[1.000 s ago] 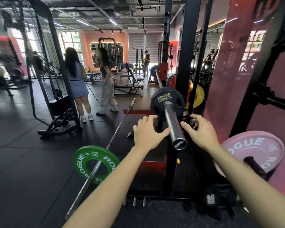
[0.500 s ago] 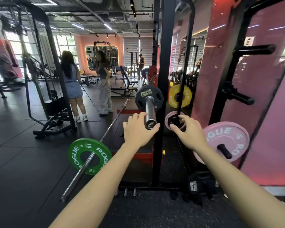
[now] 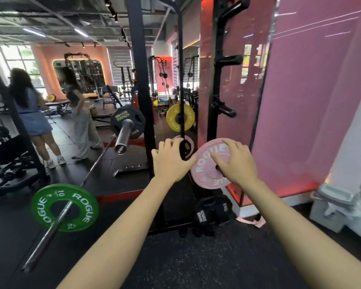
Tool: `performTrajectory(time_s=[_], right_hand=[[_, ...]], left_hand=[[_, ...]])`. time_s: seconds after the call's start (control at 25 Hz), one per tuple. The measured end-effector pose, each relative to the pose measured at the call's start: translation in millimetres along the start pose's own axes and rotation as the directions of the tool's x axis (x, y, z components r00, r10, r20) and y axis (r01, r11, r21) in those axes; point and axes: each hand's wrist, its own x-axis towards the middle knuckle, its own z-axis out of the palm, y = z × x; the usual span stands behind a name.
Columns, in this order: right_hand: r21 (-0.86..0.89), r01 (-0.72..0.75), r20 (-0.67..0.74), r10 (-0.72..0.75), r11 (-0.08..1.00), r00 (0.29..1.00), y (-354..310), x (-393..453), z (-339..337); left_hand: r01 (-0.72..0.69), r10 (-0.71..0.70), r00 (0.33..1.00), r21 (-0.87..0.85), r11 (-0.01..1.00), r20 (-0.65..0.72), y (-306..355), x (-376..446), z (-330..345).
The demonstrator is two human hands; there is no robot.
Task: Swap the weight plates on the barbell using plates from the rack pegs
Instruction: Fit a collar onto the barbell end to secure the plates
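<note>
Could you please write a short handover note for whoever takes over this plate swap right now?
Left hand: open, on the left edge of the pink plate.
Right hand: open, fingers spread over the plate's face; no firm grip yet.
Pink plate hangs on a low rack peg.
Black plate sits on the racked barbell sleeve.
Done: nothing swapped.
Left: lift the pink plate off, pull the black plate, load the pink one.
</note>
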Motion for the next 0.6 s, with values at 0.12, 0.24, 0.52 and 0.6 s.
performTrajectory(time_s=[0.12, 0.24, 0.52, 0.6], right_hand=[[-0.062, -0.064, -0.042, 0.061, 0.996, 0.997, 34.7, -4.2, -30.6], [-0.11, -0.1, -0.072, 0.093, 0.989, 0.993, 63.0, -2.5, -49.2], [-0.162, -0.15, -0.11, 0.134, 0.975, 0.985, 111.7, 34.2, -37.7], [-0.181, -0.143, -0.101, 0.126, 0.973, 0.987, 123.0, 56.5, -24.2]], left_hand=[[-0.088, 0.088, 0.996, -0.047, 0.995, 0.014, 46.8, 7.5, 14.3], [-0.144, 0.146, 0.989, -0.083, 0.986, 0.023, 80.7, 18.2, 31.3], [-0.214, 0.218, 0.976, -0.125, 0.969, 0.018, 108.5, 65.8, 86.6], [-0.209, 0.214, 0.977, -0.144, 0.967, 0.018, 105.6, 88.4, 107.1]])
